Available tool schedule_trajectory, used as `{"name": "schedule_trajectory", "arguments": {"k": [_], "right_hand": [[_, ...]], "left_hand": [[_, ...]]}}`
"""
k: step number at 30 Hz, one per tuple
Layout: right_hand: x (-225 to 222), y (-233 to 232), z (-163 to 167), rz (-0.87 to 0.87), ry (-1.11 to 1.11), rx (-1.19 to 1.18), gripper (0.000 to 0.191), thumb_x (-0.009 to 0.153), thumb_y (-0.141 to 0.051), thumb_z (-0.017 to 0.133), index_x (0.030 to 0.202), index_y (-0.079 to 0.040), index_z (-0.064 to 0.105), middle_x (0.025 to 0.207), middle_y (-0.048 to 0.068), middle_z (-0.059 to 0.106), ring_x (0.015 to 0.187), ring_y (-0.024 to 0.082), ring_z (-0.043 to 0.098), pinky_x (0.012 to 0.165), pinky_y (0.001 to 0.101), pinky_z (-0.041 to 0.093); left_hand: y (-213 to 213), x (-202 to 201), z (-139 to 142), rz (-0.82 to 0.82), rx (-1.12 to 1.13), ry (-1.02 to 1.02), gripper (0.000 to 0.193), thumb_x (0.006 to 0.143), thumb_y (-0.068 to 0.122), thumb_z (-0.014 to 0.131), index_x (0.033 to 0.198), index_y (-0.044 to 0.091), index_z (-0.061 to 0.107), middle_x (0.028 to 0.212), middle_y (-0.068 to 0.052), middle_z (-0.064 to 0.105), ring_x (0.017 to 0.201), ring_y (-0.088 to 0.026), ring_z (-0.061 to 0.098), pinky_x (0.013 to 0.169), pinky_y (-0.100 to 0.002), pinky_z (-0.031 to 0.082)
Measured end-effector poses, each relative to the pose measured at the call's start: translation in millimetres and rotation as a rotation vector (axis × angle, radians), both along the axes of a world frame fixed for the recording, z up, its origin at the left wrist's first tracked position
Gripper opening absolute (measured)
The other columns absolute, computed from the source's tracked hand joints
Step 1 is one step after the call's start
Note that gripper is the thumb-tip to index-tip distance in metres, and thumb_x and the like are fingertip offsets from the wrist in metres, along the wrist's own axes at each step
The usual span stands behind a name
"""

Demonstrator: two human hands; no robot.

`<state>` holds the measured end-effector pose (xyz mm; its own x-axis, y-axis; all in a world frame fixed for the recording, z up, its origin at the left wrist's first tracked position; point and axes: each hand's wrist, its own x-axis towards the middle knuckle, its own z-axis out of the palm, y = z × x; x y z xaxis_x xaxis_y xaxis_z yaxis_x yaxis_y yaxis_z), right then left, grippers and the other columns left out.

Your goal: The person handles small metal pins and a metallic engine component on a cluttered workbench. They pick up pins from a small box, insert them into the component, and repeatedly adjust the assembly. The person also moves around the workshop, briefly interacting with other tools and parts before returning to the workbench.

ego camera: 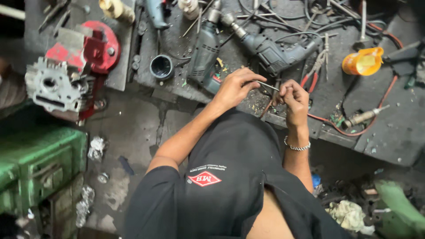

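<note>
left hand [234, 88]: fingers pinched on a thin metal rod [267, 86], near the worktop's front edge
right hand [294, 98]: closed around the rod's other end, bracelet on the wrist
rod: held just above the worktop [389, 132], between both hands
progress: rod gripped and being worked; no finished result shows
nearby: electric drill [274, 53] just behind the hands, red-handled pliers [314, 71] beside it
farther: orange cup [363, 62] toward the back right, black cap [161, 67] toward the left edge

Both hands [264, 91] pinched together, forearms extended forward.

Thin metal rod [268, 86] partly hidden by fingers [287, 90], perhaps a wire
</note>
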<state>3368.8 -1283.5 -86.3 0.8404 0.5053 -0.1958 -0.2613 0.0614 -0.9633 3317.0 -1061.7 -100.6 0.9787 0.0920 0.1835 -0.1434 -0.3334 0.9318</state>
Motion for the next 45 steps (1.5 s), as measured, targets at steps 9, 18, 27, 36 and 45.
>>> {"name": "schedule_trajectory", "arguments": {"k": [9, 18, 27, 36, 45], "right_hand": [[1, -18, -6, 0.049, 0.106, 0.133, 0.025, 0.114, -0.025, 0.053, 0.102, -0.004, 0.051, 0.088, 0.003, 0.048, 0.075, 0.013, 0.049, 0.072, 0.0344, 0.048], [0, -16, 3, 0.337, 0.174, 0.159, 0.029, 0.113, -0.033, 0.049, 0.106, -0.005, 0.049, 0.083, 0.008, 0.054, 0.076, 0.017, 0.055, 0.074, 0.0329, 0.048], [-37, 33, -30, 0.635, 0.358, 0.196, 0.027, 0.11, -0.029, 0.056, 0.103, -0.004, 0.052, 0.087, 0.005, 0.054, 0.068, 0.013, 0.05, 0.066, 0.0306, 0.046], [-93, 106, 2, 0.801, 0.232, 0.419, 0.019, 0.106, -0.023, 0.06, 0.107, -0.006, 0.052, 0.09, 0.008, 0.055, 0.084, 0.022, 0.057, 0.079, 0.0384, 0.051], [-209, 228, 8, 0.884, 0.061, 0.205, 0.013, 0.108, -0.016, 0.058, 0.104, -0.005, 0.053, 0.089, 0.007, 0.055, 0.081, 0.018, 0.056, 0.077, 0.033, 0.05]], "left_hand": [[5, -16, 14, -0.037, 0.057, -0.022, 0.029, 0.081, 0.024, 0.083, 0.109, 0.017, 0.08, 0.089, -0.006, 0.076, 0.082, -0.026, 0.071, 0.073, -0.039, 0.055], [-12, -68, 47, 0.193, 0.132, 0.044, 0.034, 0.081, 0.032, 0.084, 0.112, 0.018, 0.077, 0.082, -0.013, 0.074, 0.079, -0.031, 0.072, 0.071, -0.042, 0.056], [-36, -139, 47, 0.42, -0.243, 0.073, 0.04, 0.085, 0.031, 0.084, 0.114, 0.009, 0.067, 0.093, -0.007, 0.078, 0.082, -0.018, 0.077, 0.075, -0.032, 0.058], [7, -199, 11, 0.423, -1.013, -0.104, 0.028, 0.096, 0.012, 0.075, 0.119, -0.002, 0.067, 0.102, -0.009, 0.074, 0.089, -0.012, 0.07, 0.08, -0.029, 0.058], [95, -295, -5, 0.506, -1.498, -0.307, 0.024, 0.103, 0.011, 0.059, 0.125, 0.001, 0.061, 0.098, -0.005, 0.07, 0.078, -0.015, 0.067, 0.067, -0.032, 0.056]]}}
